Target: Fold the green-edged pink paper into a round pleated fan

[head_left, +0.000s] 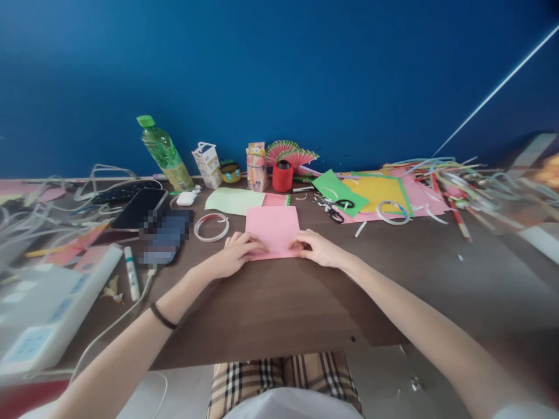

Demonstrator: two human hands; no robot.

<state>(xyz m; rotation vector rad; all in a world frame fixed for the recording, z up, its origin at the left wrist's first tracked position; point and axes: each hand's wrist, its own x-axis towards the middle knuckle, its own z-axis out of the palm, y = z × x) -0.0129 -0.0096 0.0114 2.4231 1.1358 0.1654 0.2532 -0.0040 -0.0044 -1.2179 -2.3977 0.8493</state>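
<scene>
Head view: the pink paper (273, 226) lies at the middle of the table (279, 308), squared to the person, its near edge between the hands. It is judged very light, thin and flexible, firm enough to keep a crease, liable to tear or wrinkle if pulled, and apt to slide on the smooth top. Best hold: fingertips at both near corners, pressing down lightly.

The left hand (236, 254) is partly curled, fingertips on the near left corner. The right hand (318, 247) is curled, thumb and fingers drawn close at the near right corner. Whether either pinches the sheet or only presses it cannot be told.

Just beyond the paper, to the left, lies a pale green sheet (233, 201); a tape roll (211, 239) sits nearer, left of the paper. To the far right are scissors (333, 212), partly over a green sheet (343, 189), with white scraps (360, 229) about. At the far edge stand a red container (282, 177) and, further left, a tilted bottle (166, 156).
</scene>
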